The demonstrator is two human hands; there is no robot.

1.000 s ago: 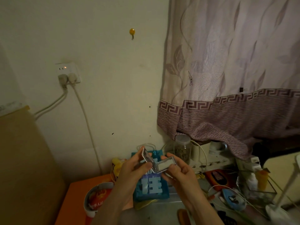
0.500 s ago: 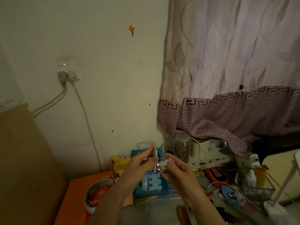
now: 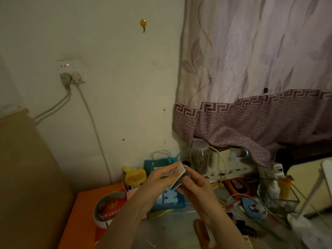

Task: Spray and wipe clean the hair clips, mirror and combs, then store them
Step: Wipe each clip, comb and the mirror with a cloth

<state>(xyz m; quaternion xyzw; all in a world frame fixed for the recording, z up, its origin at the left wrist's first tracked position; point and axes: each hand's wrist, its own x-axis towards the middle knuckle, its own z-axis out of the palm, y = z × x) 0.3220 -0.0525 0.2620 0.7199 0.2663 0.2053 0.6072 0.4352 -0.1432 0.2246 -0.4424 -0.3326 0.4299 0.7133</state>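
Note:
A small folding mirror [image 3: 179, 177] with a pale case is held above the table, its two halves almost folded together. My left hand [image 3: 158, 182] pinches it from the left with thumb and fingers. My right hand [image 3: 195, 187] holds it from the right and below, thumb on its edge. A brown wooden comb [image 3: 202, 230] lies on the table below my right forearm. A black hair clip [image 3: 248, 230] lies to the right of it.
A blue gift bag [image 3: 168, 200] stands behind my hands. A yellow mini fan [image 3: 135, 176], a red and white bowl [image 3: 107, 207], a glass jar [image 3: 200, 157], cables, a power strip [image 3: 233, 170] and a glass box [image 3: 280, 196] crowd the table. A curtain hangs at the right.
The mirror was open a second ago; its two halves have been folded nearly together between my hands. The view has shifted slightly.

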